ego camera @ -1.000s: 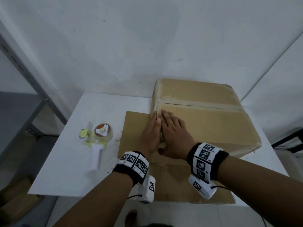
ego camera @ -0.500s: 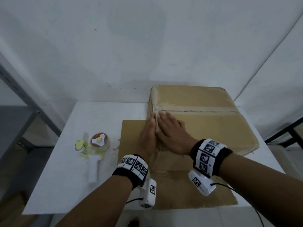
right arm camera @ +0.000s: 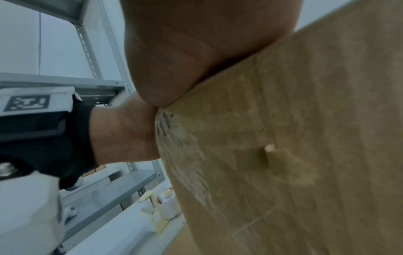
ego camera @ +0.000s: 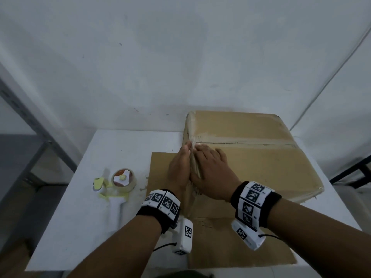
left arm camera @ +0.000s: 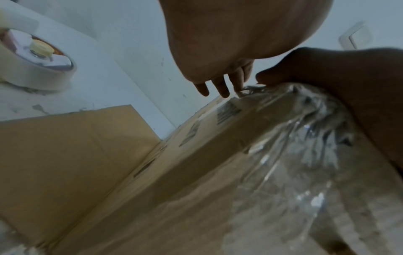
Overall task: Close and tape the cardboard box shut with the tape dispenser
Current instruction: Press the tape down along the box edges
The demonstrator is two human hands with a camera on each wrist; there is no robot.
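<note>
Head view shows you the large brown corrugated cardboard box (ego camera: 261, 167) lying flaps-closed on the white surface (ego camera: 100, 197), partly over a flat sheet of brown cardboard (ego camera: 160, 163). A strip of clear tape already runs along its centre seam.

Your left hand (ego camera: 179, 169) lies flat against the box's left side wall, fingers straight. Your right hand (ego camera: 210, 173) lies flat on the lid at the same edge, fingers extended. Neither hand grips anything; between them they press a crinkled clear tape end (left arm camera: 309, 120) that comes over the edge and down the side wall.

Expect the box to be stiff at its edges and corners but springy mid-panel, so press near the edge. The tape looks thin, slick and prone to wrinkling; smooth it with flat fingers.

The white-handled tape dispenser with yellow parts and a clear roll (ego camera: 117, 189) lies on the surface left of the box, apart from both hands. Take it by the white handle.

Dark printed marks show on the side wall in the left wrist view, too blurred to read. No brand is legible.
</note>
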